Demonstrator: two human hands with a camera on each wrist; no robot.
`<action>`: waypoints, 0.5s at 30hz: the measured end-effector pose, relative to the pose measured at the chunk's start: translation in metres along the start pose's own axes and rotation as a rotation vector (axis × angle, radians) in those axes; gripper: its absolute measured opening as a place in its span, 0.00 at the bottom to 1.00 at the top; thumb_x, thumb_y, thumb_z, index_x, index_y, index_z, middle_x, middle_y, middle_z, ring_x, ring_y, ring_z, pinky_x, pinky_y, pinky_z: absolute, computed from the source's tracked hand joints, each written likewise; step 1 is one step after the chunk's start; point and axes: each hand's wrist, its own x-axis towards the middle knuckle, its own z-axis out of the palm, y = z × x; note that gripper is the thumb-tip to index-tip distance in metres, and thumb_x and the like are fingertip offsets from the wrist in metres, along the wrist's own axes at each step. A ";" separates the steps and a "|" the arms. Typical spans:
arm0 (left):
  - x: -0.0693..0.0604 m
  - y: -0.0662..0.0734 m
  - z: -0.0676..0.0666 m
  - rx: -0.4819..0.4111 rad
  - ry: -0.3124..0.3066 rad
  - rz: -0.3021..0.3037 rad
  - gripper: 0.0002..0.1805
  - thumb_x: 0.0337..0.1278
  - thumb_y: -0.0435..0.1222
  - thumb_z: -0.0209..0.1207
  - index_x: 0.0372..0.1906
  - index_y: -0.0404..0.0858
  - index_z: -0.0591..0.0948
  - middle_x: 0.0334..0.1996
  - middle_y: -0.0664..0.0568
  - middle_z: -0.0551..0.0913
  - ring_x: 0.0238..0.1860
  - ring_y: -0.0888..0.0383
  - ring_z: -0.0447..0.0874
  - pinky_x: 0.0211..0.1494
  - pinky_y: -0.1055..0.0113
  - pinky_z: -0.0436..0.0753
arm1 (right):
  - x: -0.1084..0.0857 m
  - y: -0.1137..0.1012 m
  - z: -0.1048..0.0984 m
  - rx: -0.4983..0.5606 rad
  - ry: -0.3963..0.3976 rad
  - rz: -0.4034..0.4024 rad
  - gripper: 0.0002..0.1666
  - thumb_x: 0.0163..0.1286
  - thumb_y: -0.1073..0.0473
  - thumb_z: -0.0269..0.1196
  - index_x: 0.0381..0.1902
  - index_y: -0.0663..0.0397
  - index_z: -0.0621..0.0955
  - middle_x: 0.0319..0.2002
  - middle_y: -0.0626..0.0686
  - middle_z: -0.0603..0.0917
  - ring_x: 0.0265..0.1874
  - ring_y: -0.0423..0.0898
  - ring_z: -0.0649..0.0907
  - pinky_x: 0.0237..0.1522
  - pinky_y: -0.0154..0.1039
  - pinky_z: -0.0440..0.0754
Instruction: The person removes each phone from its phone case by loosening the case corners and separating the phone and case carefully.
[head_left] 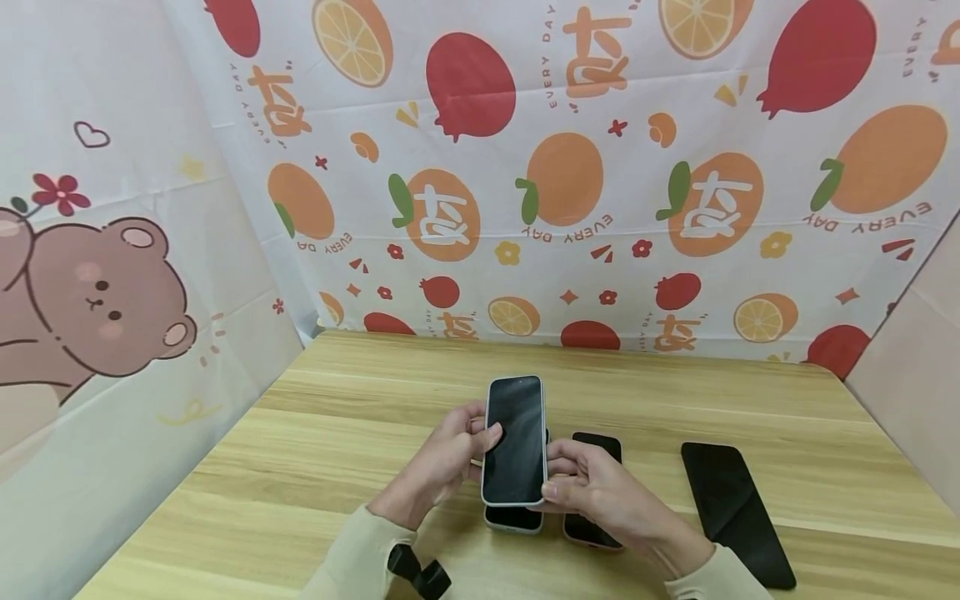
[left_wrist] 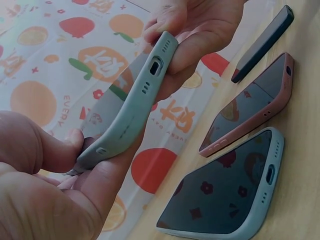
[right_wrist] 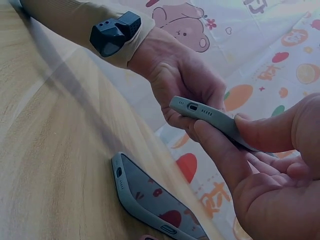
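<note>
Above the table both hands hold a smartphone (head_left: 514, 442) in a pale blue-green case, its dark screen tilted upward. My left hand (head_left: 453, 446) grips the left long side, the thumb over the screen's edge. At the lower right corner my right hand (head_left: 600, 487) pinches the case between thumb and fingers. In the left wrist view, the case's bottom edge (left_wrist: 132, 107) shows its port opening and looks curved. Beneath the held phone lies a second phone (left_wrist: 225, 187) in a similar pale case, screen up, partly hidden in the head view.
A phone in a pink case (left_wrist: 255, 105) lies right of the second phone, partly under my right hand. Farther right lies a larger black flat device (head_left: 735, 508). The wooden table (head_left: 337, 400) meets a fruit-print cloth (head_left: 487, 208) behind. A black wrist camera (head_left: 418, 571) sits on the left sleeve.
</note>
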 end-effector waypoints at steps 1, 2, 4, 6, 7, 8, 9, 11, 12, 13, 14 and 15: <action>0.000 0.000 0.000 -0.001 0.001 0.000 0.18 0.73 0.31 0.49 0.61 0.28 0.65 0.35 0.54 0.84 0.31 0.60 0.86 0.33 0.60 0.87 | 0.000 0.000 0.000 -0.006 0.003 -0.001 0.24 0.74 0.67 0.56 0.62 0.78 0.64 0.58 0.67 0.79 0.53 0.48 0.84 0.54 0.41 0.83; 0.000 0.000 -0.001 -0.002 0.002 -0.001 0.17 0.73 0.31 0.50 0.61 0.28 0.66 0.34 0.55 0.84 0.30 0.60 0.85 0.33 0.60 0.87 | 0.000 0.000 0.001 -0.011 0.006 -0.001 0.25 0.74 0.67 0.56 0.62 0.77 0.64 0.57 0.67 0.80 0.53 0.48 0.84 0.54 0.41 0.83; 0.000 0.000 -0.001 -0.007 0.002 -0.002 0.17 0.73 0.31 0.49 0.60 0.28 0.66 0.34 0.55 0.84 0.30 0.60 0.86 0.33 0.60 0.87 | 0.001 0.000 0.002 -0.021 0.010 -0.004 0.25 0.74 0.67 0.56 0.62 0.77 0.64 0.57 0.66 0.80 0.53 0.47 0.84 0.54 0.41 0.83; 0.000 -0.001 -0.001 -0.014 0.001 -0.001 0.16 0.73 0.31 0.49 0.60 0.28 0.65 0.33 0.55 0.84 0.30 0.60 0.86 0.34 0.60 0.87 | 0.002 0.000 0.003 -0.025 0.011 -0.007 0.26 0.74 0.67 0.57 0.63 0.77 0.64 0.58 0.66 0.79 0.53 0.47 0.84 0.54 0.42 0.83; 0.000 -0.001 -0.001 -0.020 -0.002 0.000 0.17 0.74 0.31 0.49 0.60 0.28 0.65 0.34 0.55 0.84 0.31 0.59 0.86 0.34 0.60 0.87 | 0.002 0.000 0.003 -0.029 0.013 -0.007 0.26 0.74 0.66 0.56 0.63 0.77 0.64 0.58 0.66 0.78 0.54 0.48 0.84 0.54 0.43 0.83; 0.000 -0.001 -0.002 -0.025 -0.004 0.001 0.17 0.74 0.31 0.49 0.60 0.28 0.65 0.34 0.55 0.84 0.31 0.59 0.86 0.34 0.60 0.87 | 0.003 0.000 0.003 -0.032 0.017 -0.005 0.26 0.74 0.66 0.56 0.63 0.76 0.64 0.59 0.66 0.78 0.54 0.48 0.84 0.55 0.43 0.83; 0.001 -0.001 -0.002 -0.030 -0.005 0.002 0.17 0.74 0.31 0.49 0.61 0.28 0.65 0.34 0.55 0.85 0.32 0.59 0.87 0.35 0.60 0.87 | 0.003 -0.001 0.004 -0.037 0.021 -0.003 0.26 0.74 0.66 0.56 0.64 0.76 0.64 0.59 0.67 0.78 0.54 0.48 0.83 0.55 0.43 0.83; 0.001 -0.002 -0.002 -0.034 -0.006 0.003 0.18 0.74 0.31 0.49 0.62 0.27 0.65 0.35 0.54 0.85 0.32 0.59 0.87 0.35 0.60 0.87 | 0.003 -0.002 0.004 -0.055 0.029 0.003 0.27 0.74 0.66 0.57 0.65 0.75 0.64 0.60 0.67 0.77 0.55 0.48 0.83 0.54 0.43 0.83; 0.001 -0.002 -0.002 -0.034 -0.006 0.003 0.18 0.74 0.31 0.49 0.62 0.27 0.64 0.35 0.54 0.85 0.33 0.59 0.87 0.35 0.60 0.87 | 0.003 -0.002 0.004 -0.067 0.033 0.007 0.27 0.74 0.65 0.57 0.65 0.74 0.64 0.60 0.67 0.77 0.55 0.47 0.83 0.54 0.42 0.83; 0.001 -0.002 -0.001 -0.033 -0.006 0.004 0.19 0.74 0.31 0.49 0.62 0.27 0.64 0.36 0.54 0.85 0.33 0.59 0.87 0.35 0.60 0.87 | 0.003 -0.003 0.004 -0.082 0.037 0.010 0.27 0.74 0.65 0.57 0.65 0.74 0.65 0.60 0.67 0.78 0.54 0.47 0.83 0.54 0.41 0.84; 0.001 -0.002 -0.002 -0.030 -0.004 0.005 0.19 0.73 0.31 0.49 0.63 0.27 0.64 0.36 0.54 0.85 0.33 0.59 0.87 0.36 0.60 0.87 | 0.003 -0.004 0.005 -0.092 0.041 0.014 0.27 0.74 0.65 0.58 0.64 0.74 0.65 0.60 0.67 0.78 0.54 0.47 0.84 0.53 0.40 0.84; 0.001 -0.002 -0.002 -0.028 -0.002 0.006 0.19 0.73 0.31 0.49 0.63 0.27 0.64 0.36 0.54 0.85 0.33 0.59 0.87 0.36 0.59 0.87 | 0.002 -0.004 0.005 -0.104 0.044 0.015 0.27 0.73 0.65 0.58 0.64 0.74 0.65 0.59 0.67 0.78 0.54 0.47 0.84 0.53 0.39 0.84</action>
